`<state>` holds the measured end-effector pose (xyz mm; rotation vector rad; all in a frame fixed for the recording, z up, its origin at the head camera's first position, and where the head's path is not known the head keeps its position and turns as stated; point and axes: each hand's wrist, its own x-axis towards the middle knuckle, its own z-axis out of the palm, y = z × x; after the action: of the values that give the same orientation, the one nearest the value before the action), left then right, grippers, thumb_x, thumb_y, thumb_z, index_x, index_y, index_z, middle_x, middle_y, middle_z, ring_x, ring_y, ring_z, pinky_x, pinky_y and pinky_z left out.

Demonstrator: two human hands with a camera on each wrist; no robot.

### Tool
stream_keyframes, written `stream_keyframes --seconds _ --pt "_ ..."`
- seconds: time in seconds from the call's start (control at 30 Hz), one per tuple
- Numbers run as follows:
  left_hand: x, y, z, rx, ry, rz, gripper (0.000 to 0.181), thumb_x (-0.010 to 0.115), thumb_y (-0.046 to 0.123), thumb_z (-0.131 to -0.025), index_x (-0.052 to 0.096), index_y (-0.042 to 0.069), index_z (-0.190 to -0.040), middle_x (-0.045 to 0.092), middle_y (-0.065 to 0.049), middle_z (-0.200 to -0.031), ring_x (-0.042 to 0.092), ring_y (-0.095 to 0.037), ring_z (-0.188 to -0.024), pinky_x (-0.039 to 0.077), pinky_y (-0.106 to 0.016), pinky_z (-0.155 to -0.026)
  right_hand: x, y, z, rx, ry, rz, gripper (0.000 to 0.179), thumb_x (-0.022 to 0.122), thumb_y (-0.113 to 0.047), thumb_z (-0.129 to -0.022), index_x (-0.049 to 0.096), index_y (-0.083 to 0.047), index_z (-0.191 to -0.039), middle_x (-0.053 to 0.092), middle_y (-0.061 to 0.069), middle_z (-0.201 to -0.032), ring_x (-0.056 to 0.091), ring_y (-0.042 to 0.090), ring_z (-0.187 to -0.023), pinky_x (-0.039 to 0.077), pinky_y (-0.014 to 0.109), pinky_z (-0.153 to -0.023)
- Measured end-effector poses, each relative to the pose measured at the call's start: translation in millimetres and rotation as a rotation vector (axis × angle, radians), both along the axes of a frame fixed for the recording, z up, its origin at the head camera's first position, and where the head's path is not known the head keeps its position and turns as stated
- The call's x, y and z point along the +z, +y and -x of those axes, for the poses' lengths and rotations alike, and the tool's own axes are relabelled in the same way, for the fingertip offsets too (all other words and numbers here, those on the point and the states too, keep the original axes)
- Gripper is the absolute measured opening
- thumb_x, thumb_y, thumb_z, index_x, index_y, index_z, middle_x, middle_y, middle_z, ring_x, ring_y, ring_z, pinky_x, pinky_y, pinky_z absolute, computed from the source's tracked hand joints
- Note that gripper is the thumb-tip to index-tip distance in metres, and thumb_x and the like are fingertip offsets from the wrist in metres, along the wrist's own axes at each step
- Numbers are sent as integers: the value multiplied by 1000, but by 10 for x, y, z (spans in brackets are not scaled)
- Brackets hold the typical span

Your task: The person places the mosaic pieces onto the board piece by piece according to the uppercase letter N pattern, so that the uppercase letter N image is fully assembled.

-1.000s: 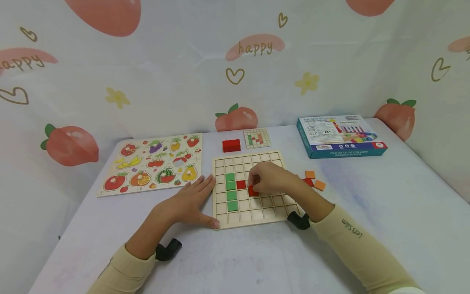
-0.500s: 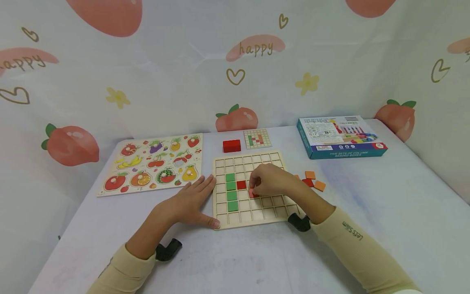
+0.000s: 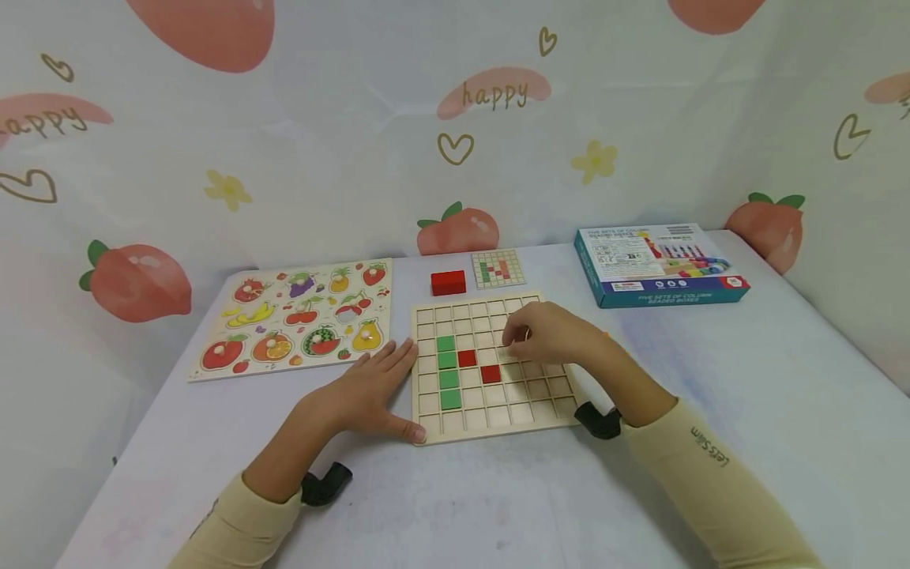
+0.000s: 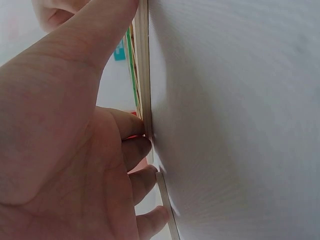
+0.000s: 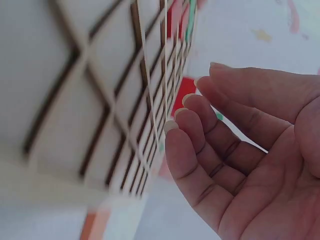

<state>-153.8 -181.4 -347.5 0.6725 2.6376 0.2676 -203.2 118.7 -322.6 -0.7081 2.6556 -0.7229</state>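
Note:
A wooden grid board (image 3: pixel 465 427) lies on the table in the head view, with a column of several green tiles (image 3: pixel 449 379) in its left part. One red tile (image 3: pixel 467 359) sits beside the column, and a second red tile (image 3: pixel 490 374) lies one cell right and nearer. My left hand (image 3: pixel 370 395) lies spread, its thumb and fingertips touching the board's left edge. Above the board's right half hovers my right hand (image 3: pixel 547 333). In the right wrist view its loosely bent fingers (image 5: pixel 186 155) hold nothing, and thumb and forefinger stand slightly apart.
Behind the board are a red block (image 3: pixel 449 283) and a small pattern card (image 3: pixel 498 269). A fruit puzzle board (image 3: pixel 287 320) lies at the left, touching close to my left fingers. A boxed toy (image 3: pixel 661 265) stands back right. My right forearm hides most loose tiles.
My right hand has let go of the second red tile, which now lies in a cell, and has moved right and slightly back. The left hand has stayed still.

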Motion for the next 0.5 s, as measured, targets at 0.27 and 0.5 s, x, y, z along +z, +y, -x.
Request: stream_keyframes --seconds 0.27,0.5 --pt "11 2 -4 1 5 6 127 74 73 -71 15 6 -161 10 -9 -167 5 -35 -152 10 -59 -118 44 458 14 -123 -38 -1 11 68 -9 -92 74 -4 -100 63 6 -88 57 24 -83 52 34 -69" --pt "4 0 1 1 4 10 127 74 74 -71 14 6 -161 10 -9 -167 5 -35 -152 10 -60 -118 20 750 -11 -204 -83 -80 16 75 -17 -90 74 -6 -102 62 7 -89 55 26 -87 50 36 -71"
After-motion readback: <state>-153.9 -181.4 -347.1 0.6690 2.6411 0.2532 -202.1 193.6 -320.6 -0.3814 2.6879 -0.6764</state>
